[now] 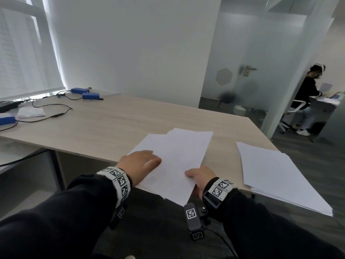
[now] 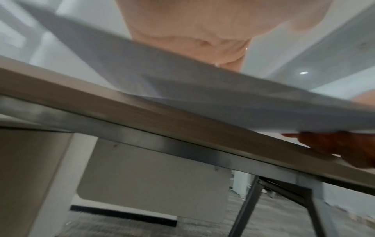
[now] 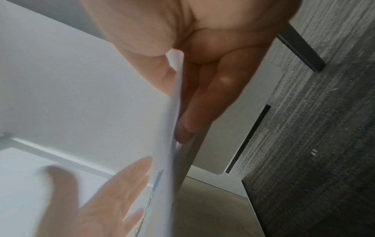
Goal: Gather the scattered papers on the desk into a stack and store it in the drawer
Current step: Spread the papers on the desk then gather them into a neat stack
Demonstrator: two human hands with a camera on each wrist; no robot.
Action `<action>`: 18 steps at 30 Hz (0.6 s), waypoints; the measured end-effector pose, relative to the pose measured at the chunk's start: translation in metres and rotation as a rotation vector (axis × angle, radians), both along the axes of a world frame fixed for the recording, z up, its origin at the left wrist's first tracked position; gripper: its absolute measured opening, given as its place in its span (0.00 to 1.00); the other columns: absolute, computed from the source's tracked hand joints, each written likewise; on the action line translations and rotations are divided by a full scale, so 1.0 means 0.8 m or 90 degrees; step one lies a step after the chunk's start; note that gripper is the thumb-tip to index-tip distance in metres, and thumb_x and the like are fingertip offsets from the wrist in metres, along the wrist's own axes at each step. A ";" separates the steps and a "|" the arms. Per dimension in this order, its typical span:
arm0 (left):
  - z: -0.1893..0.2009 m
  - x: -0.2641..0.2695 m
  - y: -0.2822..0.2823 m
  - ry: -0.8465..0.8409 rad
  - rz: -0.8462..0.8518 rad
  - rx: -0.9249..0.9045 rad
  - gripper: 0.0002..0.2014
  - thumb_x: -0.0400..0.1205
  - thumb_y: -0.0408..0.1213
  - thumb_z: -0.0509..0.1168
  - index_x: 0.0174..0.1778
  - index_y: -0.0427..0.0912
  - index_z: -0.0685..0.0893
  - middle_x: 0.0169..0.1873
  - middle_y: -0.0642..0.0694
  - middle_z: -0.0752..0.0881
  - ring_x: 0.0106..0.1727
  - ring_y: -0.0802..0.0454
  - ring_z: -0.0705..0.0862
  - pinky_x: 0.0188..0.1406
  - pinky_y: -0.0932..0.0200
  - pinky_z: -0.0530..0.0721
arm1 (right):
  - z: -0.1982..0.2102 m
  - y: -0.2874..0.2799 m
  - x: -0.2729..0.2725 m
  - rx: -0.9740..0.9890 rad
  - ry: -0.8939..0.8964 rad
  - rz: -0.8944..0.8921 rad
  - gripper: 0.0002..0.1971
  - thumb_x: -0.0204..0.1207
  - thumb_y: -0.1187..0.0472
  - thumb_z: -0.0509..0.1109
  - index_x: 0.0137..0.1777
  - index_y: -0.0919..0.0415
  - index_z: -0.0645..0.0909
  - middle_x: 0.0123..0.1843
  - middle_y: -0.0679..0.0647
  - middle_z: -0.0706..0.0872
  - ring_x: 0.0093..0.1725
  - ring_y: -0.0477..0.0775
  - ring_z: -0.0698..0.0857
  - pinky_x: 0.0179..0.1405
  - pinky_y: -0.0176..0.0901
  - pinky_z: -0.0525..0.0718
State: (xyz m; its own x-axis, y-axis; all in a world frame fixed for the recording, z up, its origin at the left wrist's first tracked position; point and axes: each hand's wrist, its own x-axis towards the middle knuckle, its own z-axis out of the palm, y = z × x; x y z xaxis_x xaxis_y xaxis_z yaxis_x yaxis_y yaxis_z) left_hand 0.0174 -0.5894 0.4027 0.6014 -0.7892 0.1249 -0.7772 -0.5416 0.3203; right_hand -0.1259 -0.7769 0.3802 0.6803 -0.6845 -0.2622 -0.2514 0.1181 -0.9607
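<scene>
Two piles of paper so far: the loose sheets point(image 1: 177, 157) fanned out at the near edge of the worktop point(image 1: 112, 120), and a thicker stack point(image 1: 280, 176) off at 3 o'clock, overhanging the edge. Left hand point(image 1: 139, 164) lies flat with straight fingers on the loose sheets. Right hand point(image 1: 200, 177) pinches their near corner, thumb on top, fingers point(image 3: 201, 102) underneath. Paper like this is light, floppy and slides easily, so I'd guess it fans out if grabbed by one corner. Better to square it up and hold both long edges. No drawer in sight.
</scene>
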 end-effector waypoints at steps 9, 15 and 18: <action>-0.010 0.035 0.004 0.204 0.269 -0.068 0.43 0.74 0.62 0.63 0.84 0.51 0.61 0.78 0.43 0.75 0.76 0.42 0.75 0.77 0.42 0.70 | -0.001 0.000 -0.014 -0.025 -0.046 0.076 0.11 0.73 0.74 0.70 0.52 0.60 0.86 0.51 0.62 0.92 0.52 0.69 0.90 0.61 0.66 0.85; 0.003 0.019 -0.015 0.295 0.224 -0.296 0.36 0.80 0.34 0.68 0.83 0.50 0.63 0.73 0.43 0.80 0.66 0.42 0.82 0.61 0.55 0.75 | 0.005 0.012 -0.008 -0.093 -0.043 0.107 0.13 0.60 0.63 0.74 0.47 0.53 0.87 0.51 0.58 0.93 0.52 0.64 0.91 0.61 0.64 0.86; 0.018 0.018 -0.017 0.291 0.241 -0.361 0.38 0.78 0.33 0.68 0.84 0.54 0.62 0.69 0.41 0.82 0.61 0.41 0.84 0.60 0.55 0.77 | 0.025 0.010 -0.015 -0.143 -0.074 0.094 0.09 0.75 0.68 0.72 0.48 0.53 0.85 0.45 0.51 0.92 0.42 0.51 0.92 0.47 0.44 0.90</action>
